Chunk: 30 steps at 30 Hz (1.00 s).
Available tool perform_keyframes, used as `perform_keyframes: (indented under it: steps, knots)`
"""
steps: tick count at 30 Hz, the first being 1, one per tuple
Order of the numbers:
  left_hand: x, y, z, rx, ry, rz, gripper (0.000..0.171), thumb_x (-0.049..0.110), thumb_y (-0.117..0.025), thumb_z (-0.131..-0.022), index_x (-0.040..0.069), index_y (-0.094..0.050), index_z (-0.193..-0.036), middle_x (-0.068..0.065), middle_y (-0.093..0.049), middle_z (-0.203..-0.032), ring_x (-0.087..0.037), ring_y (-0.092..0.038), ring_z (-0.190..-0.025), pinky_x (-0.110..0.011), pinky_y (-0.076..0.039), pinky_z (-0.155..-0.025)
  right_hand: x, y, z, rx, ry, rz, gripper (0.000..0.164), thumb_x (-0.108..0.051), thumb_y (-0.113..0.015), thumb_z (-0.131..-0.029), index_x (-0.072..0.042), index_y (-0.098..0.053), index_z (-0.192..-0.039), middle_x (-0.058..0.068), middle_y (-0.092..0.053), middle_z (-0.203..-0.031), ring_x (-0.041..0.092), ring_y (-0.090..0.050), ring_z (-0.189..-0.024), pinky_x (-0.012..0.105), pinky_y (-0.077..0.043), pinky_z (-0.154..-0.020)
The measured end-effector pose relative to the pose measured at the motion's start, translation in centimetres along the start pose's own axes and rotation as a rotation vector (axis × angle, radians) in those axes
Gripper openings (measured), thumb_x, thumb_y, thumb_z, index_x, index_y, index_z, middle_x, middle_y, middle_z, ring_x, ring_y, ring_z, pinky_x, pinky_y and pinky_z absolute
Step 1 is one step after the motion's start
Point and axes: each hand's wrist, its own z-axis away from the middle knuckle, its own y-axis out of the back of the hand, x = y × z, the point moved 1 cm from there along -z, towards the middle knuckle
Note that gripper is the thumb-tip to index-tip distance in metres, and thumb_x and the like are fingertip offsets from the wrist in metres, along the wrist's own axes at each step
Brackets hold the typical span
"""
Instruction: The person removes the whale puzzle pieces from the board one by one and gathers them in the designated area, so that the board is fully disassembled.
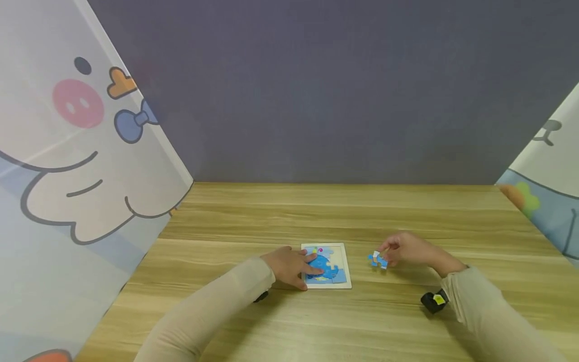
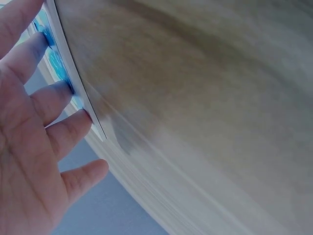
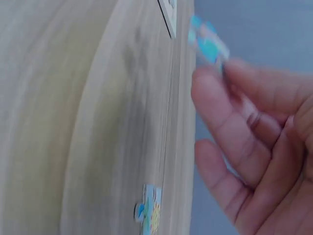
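A small jigsaw puzzle in a white frame (image 1: pixel 349 271) lies on the table and shows a blue figure; a cream-coloured gap is visible at its right side. My left hand (image 1: pixel 289 266) rests over its left part with fingers spread. The left wrist view shows the fingertips (image 2: pixel 62 90) touching the puzzle. To the right of the frame, my right hand (image 1: pixel 409 249) pinches a blue puzzle piece (image 1: pixel 378 260) between thumb and fingers. That piece (image 3: pixel 209 43) is blurred in the right wrist view and stands clear of the table.
Another puzzle piece (image 3: pixel 152 210), with yellow and blue on it, lies on the tabletop in the right wrist view. The wooden table (image 1: pixel 253 211) meets a dark grey panel (image 1: pixel 334 90) at the back. Cartoon-printed walls (image 1: pixel 149 176) stand at both sides.
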Motion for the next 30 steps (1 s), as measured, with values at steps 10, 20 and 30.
perform_keyframes:
  steps: [10, 20, 30]
  knots:
    - [0.0, -0.1, 0.0, -0.01, 0.01, 0.002, 0.058, 0.05, -0.056, -0.092, 0.041, -0.037, -0.146, 0.005, -0.02, -0.157, -0.018, -0.022, -0.142, -0.047, -0.026, -0.111, 1.0, 1.1, 1.6, 0.104, -0.119, 0.008, 0.023, 0.005, -0.049, -0.094, 0.02, -0.056, -0.11, 0.003, -0.057, -0.075, 0.012, -0.058, -0.061, 0.027, -0.054, -0.058]
    - [0.1, 0.0, 0.0, -0.008, 0.01, -0.012, 0.057, 0.051, -0.056, -0.092, 0.041, -0.038, -0.145, 0.005, -0.02, -0.157, -0.018, -0.023, -0.142, -0.047, -0.028, -0.11, 1.3, 1.5, 3.2, 0.129, -0.15, -0.017, 0.022, 0.006, -0.046, -0.095, 0.02, -0.055, -0.109, 0.002, -0.052, -0.073, 0.009, -0.054, -0.057, 0.025, -0.052, -0.055]
    - [0.0, -0.1, 0.1, -0.011, 0.01, 0.014, 0.057, 0.049, -0.056, -0.092, 0.04, -0.038, -0.146, 0.005, -0.02, -0.157, -0.017, -0.023, -0.142, -0.047, -0.028, -0.11, 1.8, 1.9, 4.3, 0.089, -0.123, -0.005, 0.021, 0.007, -0.045, -0.094, 0.02, -0.054, -0.107, 0.001, -0.052, -0.068, 0.006, -0.05, -0.054, 0.021, -0.044, -0.049]
